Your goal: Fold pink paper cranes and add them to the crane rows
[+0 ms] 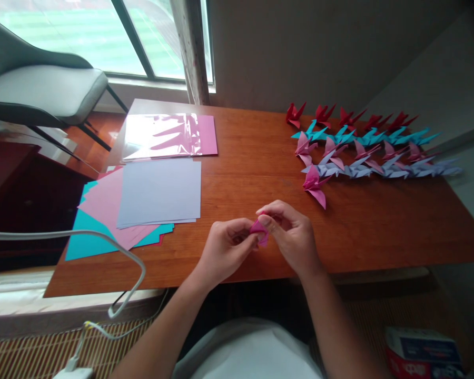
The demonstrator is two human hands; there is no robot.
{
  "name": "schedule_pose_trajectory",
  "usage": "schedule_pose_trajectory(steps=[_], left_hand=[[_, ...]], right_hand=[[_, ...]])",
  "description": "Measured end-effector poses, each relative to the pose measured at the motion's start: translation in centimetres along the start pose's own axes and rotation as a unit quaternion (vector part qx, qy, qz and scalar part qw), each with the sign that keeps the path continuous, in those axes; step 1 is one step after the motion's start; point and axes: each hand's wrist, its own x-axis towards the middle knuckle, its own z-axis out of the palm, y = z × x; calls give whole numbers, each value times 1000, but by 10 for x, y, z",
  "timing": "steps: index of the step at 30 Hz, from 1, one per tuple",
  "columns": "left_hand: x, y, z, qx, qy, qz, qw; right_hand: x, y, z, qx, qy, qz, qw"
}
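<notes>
My left hand [225,247] and my right hand [290,237] meet over the near edge of the wooden table [253,158]. Both pinch a small folded piece of magenta paper [259,230], mostly hidden by the fingers. Just beyond my right hand lies a finished magenta paper crane [315,184]. Behind it, rows of red, teal, pink and lilac paper cranes [371,145] stretch to the right.
A fanned stack of lilac, pink and teal paper sheets [142,202] lies at the left, with a shiny plastic packet of pink paper [169,136] behind it. A grey chair [43,87] stands by the window. A white cable [114,247] crosses the table's left corner.
</notes>
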Motion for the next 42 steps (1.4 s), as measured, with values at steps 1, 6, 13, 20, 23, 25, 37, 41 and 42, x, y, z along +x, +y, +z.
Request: schedule_pose_trajectory(steps=[1, 6, 13, 20, 23, 25, 37, 41, 42], left_hand=[[0, 0, 0, -9, 12, 1, 1000], [3, 3, 2, -62, 71, -4, 996], [3, 0, 3, -29, 50, 2, 998], [2, 0, 0, -26, 72, -13, 997], [2, 0, 0, -31, 63, -20, 997], [2, 2, 1, -34, 53, -25, 998], [1, 2, 3, 24, 83, 16, 996], [0, -5, 7, 161, 120, 62, 978], [0, -6, 8, 195, 122, 74, 970]], right_hand=[[-1, 2, 1, 11, -3, 11, 1000], [-6, 9, 3, 33, -19, 46, 998], [-4, 6, 1, -13, 19, 13, 1000], [-9, 13, 6, 16, 12, 84, 996], [-11, 15, 4, -4, 0, 87, 996], [-11, 15, 2, -37, 4, 75, 997], [-10, 15, 4, -96, 20, 55, 994], [-11, 7, 6, -218, 85, 4, 972], [-11, 4, 6, -224, 85, 1, 971]])
